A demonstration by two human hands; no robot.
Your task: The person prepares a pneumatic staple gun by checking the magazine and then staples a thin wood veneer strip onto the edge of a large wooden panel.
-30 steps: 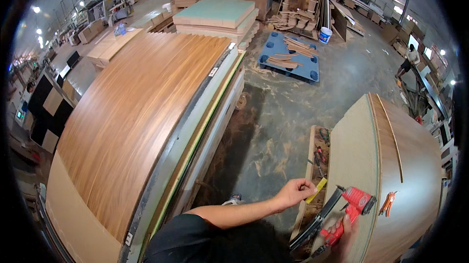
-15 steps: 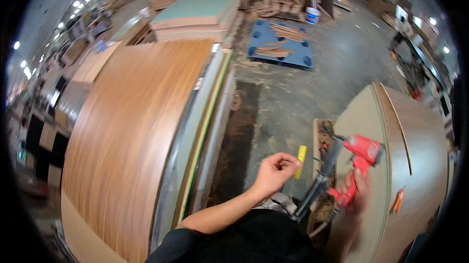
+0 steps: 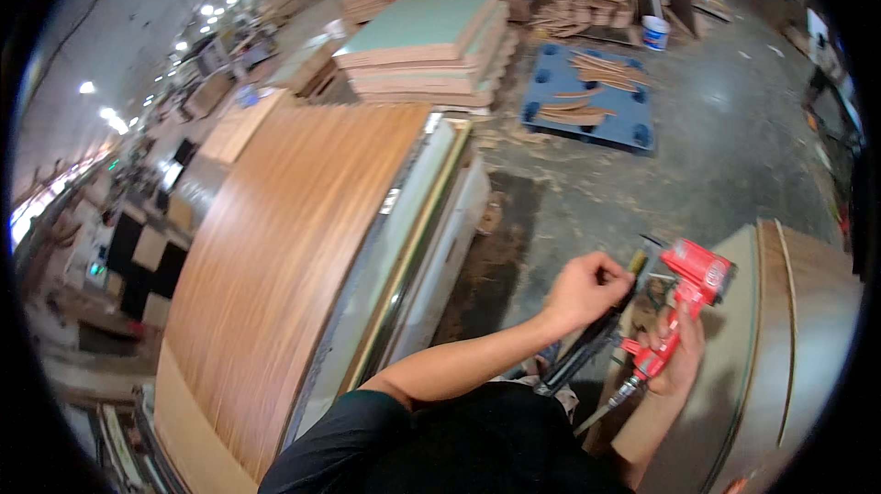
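My right hand (image 3: 681, 352) is wrapped around the grip of a red air nail gun (image 3: 699, 274), which has a long dark magazine slanting down toward my body. An air hose (image 3: 601, 413) joins the bottom of its handle. Pinched between the thumb and fingers of my left hand (image 3: 584, 294) is a short yellow strip of fasteners (image 3: 636, 262). The strip is at the upper end of the magazine, beside the gun's red head; whether it sits inside the magazine I cannot tell.
Wood-grain panels (image 3: 294, 237) stand stacked on my left, more boards (image 3: 817, 310) on my right with a thin wooden strip (image 3: 787, 329) on top. Ahead lie a blue pallet (image 3: 587, 132) with wood offcuts, a green-topped board stack (image 3: 422, 26) and a white-and-blue bucket (image 3: 654, 33). A person (image 3: 821, 72) is far right.
My left hand has moved right and up, bringing the yellow strip to the nail gun's magazine. The gun has shifted slightly right and tilted. The whole view has turned, moving surroundings rightward and down.
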